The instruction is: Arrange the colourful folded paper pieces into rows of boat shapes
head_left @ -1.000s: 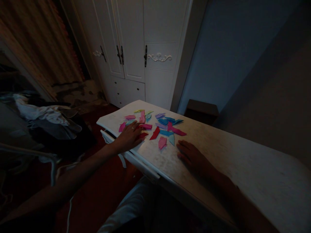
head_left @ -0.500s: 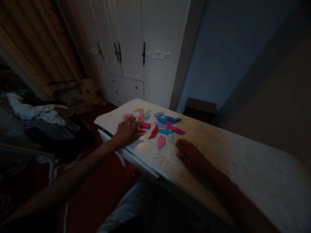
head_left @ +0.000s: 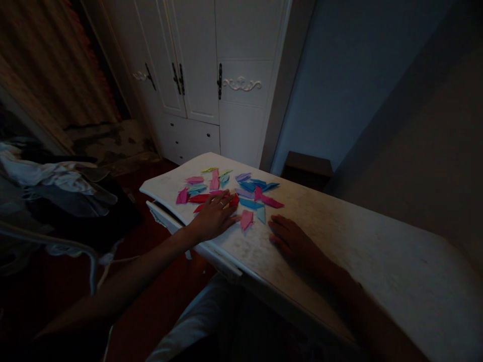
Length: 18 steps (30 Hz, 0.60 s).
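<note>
Several folded paper pieces in many colours are spread over the pale tabletop (head_left: 339, 236). My left hand (head_left: 216, 213) lies with fingers spread on the red folded papers (head_left: 199, 198), partly hiding them; a ring shows on one finger. Close to its fingertips is a pink folded paper (head_left: 246, 219). My right hand (head_left: 289, 235) rests on the table, fingers stretched out, just right of a light blue folded paper (head_left: 261, 214). Farther back are blue folded papers (head_left: 256, 185), a magenta one (head_left: 269, 199) and a purple one (head_left: 243, 177).
A drawer (head_left: 222, 259) is pulled partly out under the table's near edge. Behind the table stands a white wardrobe (head_left: 245, 125), with a dark low stool or box (head_left: 307, 168) beside it. Clothes (head_left: 41, 171) are heaped at the left.
My left hand has slid right across the papers, uncovering magenta and light blue pieces at the left. My right hand stays in about the same place. The view has shifted slightly.
</note>
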{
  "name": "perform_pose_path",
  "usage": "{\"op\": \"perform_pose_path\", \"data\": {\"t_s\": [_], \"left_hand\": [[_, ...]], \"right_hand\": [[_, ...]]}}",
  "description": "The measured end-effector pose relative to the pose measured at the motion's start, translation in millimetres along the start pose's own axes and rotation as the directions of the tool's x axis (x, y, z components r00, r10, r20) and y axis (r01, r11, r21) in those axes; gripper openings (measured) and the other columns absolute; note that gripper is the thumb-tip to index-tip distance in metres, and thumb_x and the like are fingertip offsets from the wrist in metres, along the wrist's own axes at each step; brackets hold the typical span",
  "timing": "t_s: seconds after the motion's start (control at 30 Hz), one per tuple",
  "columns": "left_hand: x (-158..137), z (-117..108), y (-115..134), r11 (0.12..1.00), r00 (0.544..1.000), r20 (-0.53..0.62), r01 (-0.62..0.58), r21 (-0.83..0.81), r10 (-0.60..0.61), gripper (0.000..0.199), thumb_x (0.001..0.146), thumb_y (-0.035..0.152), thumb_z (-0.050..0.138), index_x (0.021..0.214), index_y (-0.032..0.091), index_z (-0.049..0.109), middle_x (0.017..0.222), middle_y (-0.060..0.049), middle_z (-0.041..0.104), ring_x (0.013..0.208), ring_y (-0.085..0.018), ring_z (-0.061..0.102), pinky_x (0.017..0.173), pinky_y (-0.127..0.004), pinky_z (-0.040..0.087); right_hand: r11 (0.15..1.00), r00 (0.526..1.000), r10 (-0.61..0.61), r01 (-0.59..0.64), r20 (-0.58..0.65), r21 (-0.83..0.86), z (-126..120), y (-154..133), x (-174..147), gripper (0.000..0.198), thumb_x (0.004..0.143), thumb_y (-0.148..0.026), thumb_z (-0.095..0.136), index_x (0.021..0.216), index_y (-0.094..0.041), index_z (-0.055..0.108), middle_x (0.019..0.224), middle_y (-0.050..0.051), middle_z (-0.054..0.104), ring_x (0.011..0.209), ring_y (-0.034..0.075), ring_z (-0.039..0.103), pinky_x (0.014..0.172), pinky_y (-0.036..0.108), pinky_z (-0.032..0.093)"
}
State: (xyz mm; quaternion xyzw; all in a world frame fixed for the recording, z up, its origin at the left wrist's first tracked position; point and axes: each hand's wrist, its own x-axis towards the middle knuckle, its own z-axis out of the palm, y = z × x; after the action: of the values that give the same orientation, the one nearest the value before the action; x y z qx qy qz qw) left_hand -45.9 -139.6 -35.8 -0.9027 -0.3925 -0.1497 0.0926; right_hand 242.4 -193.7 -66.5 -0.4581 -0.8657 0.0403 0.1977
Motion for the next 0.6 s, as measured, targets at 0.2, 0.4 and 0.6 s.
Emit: {"op": "perform_pose_path", "data": {"t_s": [0.2, 0.4, 0.6], "left_hand": [[-5, 3, -8, 0.993, 0.991, -0.071, 0.116, -0.002, -0.116, 0.040, 0.093, 0.040, 0.046, 0.124, 0.017, 0.056, 0.136, -0.015, 0.052, 0.133, -0.033, 0.039, 0.106, -0.052, 0.036], [-6, 0, 17, 0.986, 0.983, -0.166, 0.051, -0.161, -0.078, 0.039, 0.094, 0.035, 0.046, 0.125, 0.013, 0.052, 0.134, -0.018, 0.052, 0.129, -0.030, 0.044, 0.104, -0.049, 0.041], [-1, 5, 67, 0.889, 0.958, -0.271, -0.038, -0.456, -0.098, 0.036, 0.091, 0.028, 0.050, 0.126, 0.018, 0.049, 0.130, -0.014, 0.055, 0.124, -0.024, 0.050, 0.103, -0.042, 0.046]], "right_hand": [[1.000, 0.999, -0.006, 0.007, -0.033, 0.028, 0, -1, 0, 0.044, 0.096, -0.039, 0.040, 0.130, -0.017, 0.056, 0.136, 0.015, 0.053, 0.128, 0.029, 0.047, 0.107, 0.053, 0.037], [1.000, 1.000, -0.011, 0.012, -0.017, 0.025, -7, -7, 3, 0.040, 0.095, -0.036, 0.042, 0.126, -0.017, 0.058, 0.132, 0.016, 0.056, 0.123, 0.028, 0.050, 0.104, 0.050, 0.041], [0.998, 0.999, 0.006, -0.004, -0.038, 0.061, -15, -6, 3, 0.032, 0.094, -0.030, 0.045, 0.116, -0.016, 0.064, 0.124, 0.015, 0.061, 0.116, 0.026, 0.056, 0.100, 0.044, 0.046]]}}
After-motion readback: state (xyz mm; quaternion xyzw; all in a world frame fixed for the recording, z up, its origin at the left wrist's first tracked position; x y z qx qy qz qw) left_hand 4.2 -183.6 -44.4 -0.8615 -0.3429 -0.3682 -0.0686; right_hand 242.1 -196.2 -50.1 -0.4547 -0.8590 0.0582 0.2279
